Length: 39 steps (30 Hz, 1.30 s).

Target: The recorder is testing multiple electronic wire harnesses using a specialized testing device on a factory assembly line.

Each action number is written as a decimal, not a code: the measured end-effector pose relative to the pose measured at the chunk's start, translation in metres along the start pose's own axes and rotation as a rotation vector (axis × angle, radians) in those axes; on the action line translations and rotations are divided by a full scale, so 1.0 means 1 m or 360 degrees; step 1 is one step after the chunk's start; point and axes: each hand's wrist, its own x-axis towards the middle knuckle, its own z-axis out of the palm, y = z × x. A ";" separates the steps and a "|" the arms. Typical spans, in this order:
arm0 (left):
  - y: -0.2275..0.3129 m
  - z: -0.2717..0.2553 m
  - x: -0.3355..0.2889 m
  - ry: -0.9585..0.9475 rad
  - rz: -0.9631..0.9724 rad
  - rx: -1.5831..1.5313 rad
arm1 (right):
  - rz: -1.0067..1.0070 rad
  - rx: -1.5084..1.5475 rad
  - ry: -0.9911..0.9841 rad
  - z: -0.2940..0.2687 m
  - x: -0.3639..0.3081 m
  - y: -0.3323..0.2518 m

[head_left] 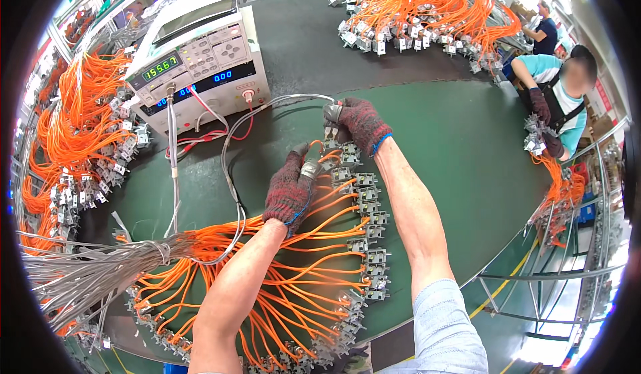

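Observation:
Both hands wear dark grey and red knitted gloves with silvery tape around a digit. My right hand (360,126) is closed at the end of a grey test lead (294,97), just above the top metal connector (330,136) of a row. The lead's tip is hidden by the fingers. My left hand (292,186) is closed beside that row, its fingertips at a short orange wire (316,144) leading to the connectors. Orange wires (320,240) fan out from a grey cable bundle (100,274) to small metal connectors (368,207) lined up along the right.
A white bench test instrument (200,60) with lit displays stands at the back left. Orange wire bundles with connectors lie at the left (80,127) and far right (427,14). A co-worker (551,94) holds connectors beyond the green table (454,174); metal rails (547,274) run alongside.

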 end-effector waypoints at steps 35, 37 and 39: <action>0.001 0.000 0.000 0.0030 0.0130 0.0011 | -0.0113 -0.0080 0.0279 -0.027 -0.041 -0.003; -0.003 0.001 0.000 0.0039 0.0140 0.0002 | -0.0177 0.0006 0.0265 -0.026 -0.042 0.000; -0.003 0.001 0.001 0.0023 0.0097 -0.0079 | -0.0269 0.0181 0.0227 -0.025 -0.047 0.002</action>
